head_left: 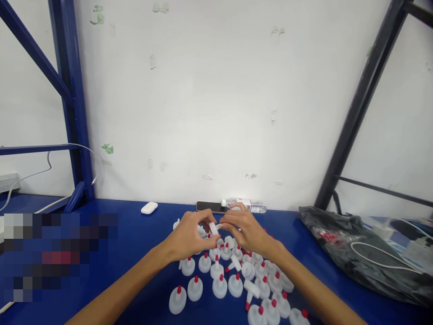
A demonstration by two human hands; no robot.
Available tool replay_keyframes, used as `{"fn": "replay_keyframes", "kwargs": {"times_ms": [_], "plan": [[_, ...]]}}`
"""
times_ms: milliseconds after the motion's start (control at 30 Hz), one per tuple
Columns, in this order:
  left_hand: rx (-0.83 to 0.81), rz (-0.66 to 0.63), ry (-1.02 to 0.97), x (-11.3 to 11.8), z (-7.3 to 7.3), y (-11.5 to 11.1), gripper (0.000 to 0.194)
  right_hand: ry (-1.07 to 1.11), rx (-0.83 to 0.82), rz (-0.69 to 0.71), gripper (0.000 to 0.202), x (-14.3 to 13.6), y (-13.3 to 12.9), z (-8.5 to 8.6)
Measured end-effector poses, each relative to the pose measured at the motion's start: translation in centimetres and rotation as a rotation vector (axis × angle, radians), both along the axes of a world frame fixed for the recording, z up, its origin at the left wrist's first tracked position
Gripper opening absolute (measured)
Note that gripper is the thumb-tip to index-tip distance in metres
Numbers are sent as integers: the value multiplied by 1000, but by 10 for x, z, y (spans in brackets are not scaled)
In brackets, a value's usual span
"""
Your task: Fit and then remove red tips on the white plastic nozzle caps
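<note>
one cap (214,229) bridges left grip (193,233) and right grip (248,228).

A: What is obscured at centre frame?
B: The white piece (213,229) between the left hand (192,232) and the right hand (248,228) is partly covered by fingers; the nozzle's end cannot be determined. Several red-tipped caps (219,286) behind the hands and right forearm (301,273) are screened.
A: Cut-offs?
B: The bottom edge crops both forearms and the lowest caps, lower right. The top edge crops the blue post (72,81), upper left.
A: Legibility?
B: Print on the clear bottle (259,206), mid-frame, is too small to read; fingertips cover part of it. The pixelated patch (57,257), lower left, is unidentifiable. Red contents (329,237) at right: indistinct.
</note>
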State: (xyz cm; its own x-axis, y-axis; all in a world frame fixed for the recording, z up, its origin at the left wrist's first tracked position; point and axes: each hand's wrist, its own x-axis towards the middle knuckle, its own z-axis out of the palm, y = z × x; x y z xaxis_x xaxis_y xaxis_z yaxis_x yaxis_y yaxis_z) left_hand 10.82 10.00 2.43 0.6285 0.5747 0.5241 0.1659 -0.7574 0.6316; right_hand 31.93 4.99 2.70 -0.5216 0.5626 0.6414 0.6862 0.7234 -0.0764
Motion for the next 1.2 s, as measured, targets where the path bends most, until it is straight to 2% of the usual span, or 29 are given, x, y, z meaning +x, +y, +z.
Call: {"fn": "replay_keyframes", "kwargs": {"times_ms": [167,233,300,367,433,567,667,700,733,800,900,967,1033,1100,1200], "plan": [[-541,-297,-13,-1,5,4,21,7,36,18,23,-3,-6,10],[-729,-369,-42,-1,7,5,21,1,45,19,23,-2,-7,12],[-828,-399,-76,0,9,5,22,7,56,30,22,-1,-8,12],[-839,-411,-62,0,11,4,22,18,47,41,21,-3,-9,11],[-753,-383,25,0,12,2,19,16,-7,51,23,-7,-10,9],[-351,-188,190,-7,15,-4,19,-7,-160,54,28,-2,-7,10],[66,17,243,-18,21,1,21,134,-198,-144,39,28,-4,24],[114,62,248,-22,23,5,21,217,-206,-265,42,41,-4,30],[126,104,239,-26,24,10,20,241,-218,-321,44,55,-4,36],[153,179,224,-31,26,19,8,230,-293,-355,44,78,-5,45],[311,283,223,-30,20,28,18,114,-557,-277,34,94,-6,45],[429,286,250,-26,11,30,25,24,-753,-207,30,94,-5,38],[513,272,284,-21,2,30,29,-41,-905,-173,33,92,-2,31],[558,266,287,-16,-5,29,30,-43,-938,-174,38,87,0,27],[541,239,235,-10,-8,22,31,102,-800,-161,38,72,1,27]]}}
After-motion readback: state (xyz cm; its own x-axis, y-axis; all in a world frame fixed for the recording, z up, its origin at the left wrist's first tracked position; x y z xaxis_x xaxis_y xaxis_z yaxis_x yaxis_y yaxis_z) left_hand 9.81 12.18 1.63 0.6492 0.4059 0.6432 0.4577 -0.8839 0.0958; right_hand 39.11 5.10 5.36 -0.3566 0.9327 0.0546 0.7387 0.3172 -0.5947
